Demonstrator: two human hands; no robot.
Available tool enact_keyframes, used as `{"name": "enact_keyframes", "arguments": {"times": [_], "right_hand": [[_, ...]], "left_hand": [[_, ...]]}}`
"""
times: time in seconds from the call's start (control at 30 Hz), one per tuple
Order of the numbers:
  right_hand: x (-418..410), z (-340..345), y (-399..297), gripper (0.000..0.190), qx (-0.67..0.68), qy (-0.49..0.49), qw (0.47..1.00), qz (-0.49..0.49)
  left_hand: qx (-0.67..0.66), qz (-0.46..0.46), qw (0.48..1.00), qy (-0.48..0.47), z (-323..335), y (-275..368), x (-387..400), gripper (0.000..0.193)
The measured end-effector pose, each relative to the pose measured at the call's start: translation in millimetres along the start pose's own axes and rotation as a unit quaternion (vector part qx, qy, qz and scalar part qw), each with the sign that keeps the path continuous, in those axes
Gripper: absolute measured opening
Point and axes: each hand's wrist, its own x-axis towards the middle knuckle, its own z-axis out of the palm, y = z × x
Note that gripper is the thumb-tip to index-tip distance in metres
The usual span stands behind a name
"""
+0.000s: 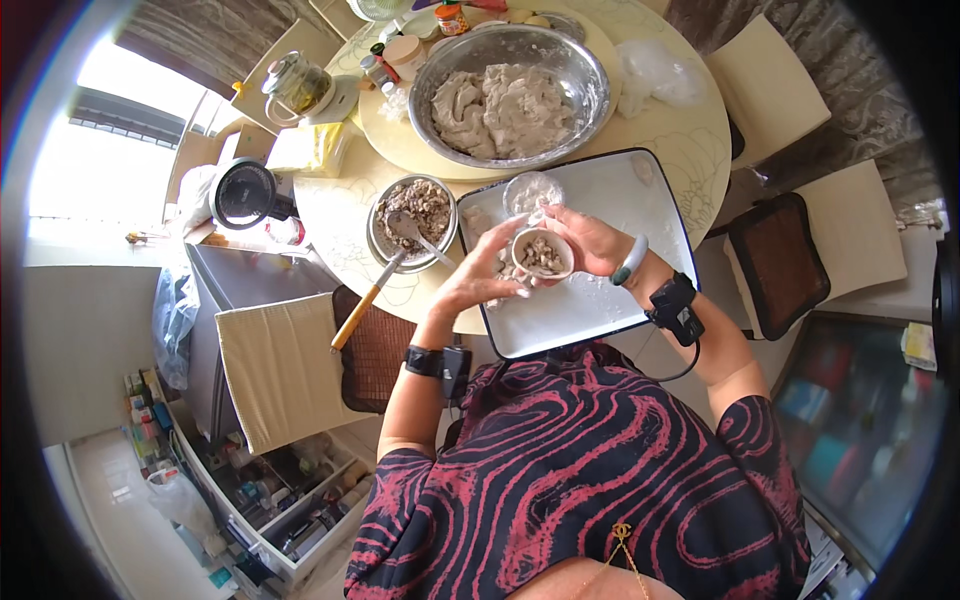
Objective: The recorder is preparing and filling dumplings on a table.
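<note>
A small cup of pale dough (517, 264) with chopped filling (541, 256) inside is held over the tray by my right hand (592, 238), which supports it from the right and below. On its left side my left hand (480, 274) curves around it, thumb and fingers spread; whether the fingertips touch the dough is unclear. Just beyond the hands, a small bowl of white flour (533, 192) stands on the white enamel tray (600, 307). Loose dough pieces (477, 219) lie at the tray's left side, partly hidden by my left hand.
Left of the tray, a metal bowl of filling (416, 206) holds a spoon (420, 232) and a wooden-handled utensil (367, 304). Beyond, a big steel basin of dough (502, 112) stands on the turntable (390, 142). A glass teapot (296, 86) is at the far left; chairs (780, 255) flank the table.
</note>
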Motion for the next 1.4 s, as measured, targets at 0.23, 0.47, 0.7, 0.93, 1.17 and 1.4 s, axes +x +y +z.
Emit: {"name": "enact_keyframes", "arguments": {"times": [0.23, 0.47, 0.7, 0.93, 1.17, 1.4], "right_hand": [[-28, 19, -44, 0.052, -0.236, 0.052, 0.97, 0.038], [-37, 10, -35, 0.069, -0.03, -0.051, 0.996, -0.066], [-49, 33, -4, 0.047, -0.097, 0.033, 0.956, -0.274], [-44, 46, -7, 0.041, -0.143, 0.064, 0.933, -0.323], [-49, 55, -15, 0.034, -0.17, 0.084, 0.916, -0.353], [-47, 64, -12, 0.029, -0.154, 0.096, 0.913, -0.366]], "left_hand": [[0.017, 0.08, 0.997, 0.01, 28, 2, 21, 0.085], [-0.204, 0.111, 0.965, 0.124, 45, 21, 27, 0.052], [-0.329, 0.062, 0.924, 0.187, 51, 34, 29, 0.047], [-0.273, 0.074, 0.929, 0.239, 52, 64, 36, 0.039], [-0.103, 0.114, 0.958, 0.243, 51, 81, 33, 0.049], [-0.217, 0.111, 0.928, 0.281, 57, 84, 32, 0.032]]}}
